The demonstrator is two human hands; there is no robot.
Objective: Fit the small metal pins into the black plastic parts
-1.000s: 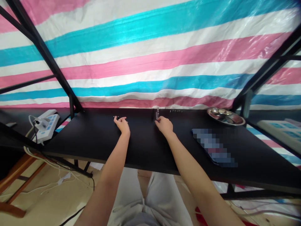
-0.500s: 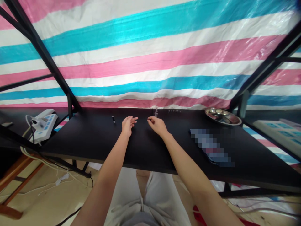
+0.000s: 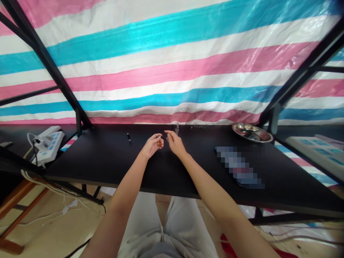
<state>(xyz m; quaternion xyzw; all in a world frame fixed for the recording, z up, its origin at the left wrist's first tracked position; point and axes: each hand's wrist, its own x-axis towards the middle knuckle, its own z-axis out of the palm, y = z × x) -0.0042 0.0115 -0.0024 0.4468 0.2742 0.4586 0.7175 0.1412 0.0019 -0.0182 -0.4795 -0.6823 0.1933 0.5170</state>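
Note:
Over the middle of the black table, my left hand has its thumb and fingers pinched together. A small dark, thin thing shows at its fingertips, too small to name. My right hand is just beside it, index finger reaching toward the left hand and the other fingers curled; what they grip is hidden. A short black cylinder with pale ends lies left of my hands. Behind my right hand stands a small clear object, and a row of several tiny shiny pieces lies to its right.
A round metal plate sits at the back right. Nearer lies a blurred-out flat blue object. White power strips with cables are at the left. Black metal posts frame the table before a striped plastic sheet.
Both hands have come together. My left hand moved right and its spread fingers closed into a pinch. My right hand shifted slightly left, its index finger now stretched out.

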